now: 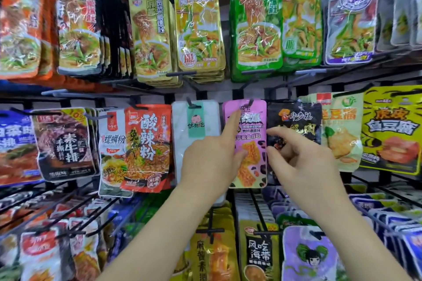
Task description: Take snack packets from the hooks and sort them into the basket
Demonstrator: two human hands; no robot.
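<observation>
Both hands are on the pink packet [247, 143], which hangs on its hook [252, 100] in the middle row — left hand [212, 157] has its forefinger laid up the front and thumb pressed to the left edge, a loose pinch, while right hand [303, 157] is half-curled at the right edge, and whether it grips the pink or the black packet [294, 121] can't be told. Basket isn't in view. Risk: pulling down instead of outward could tear the hang hole, or drag the black packet off too.
</observation>
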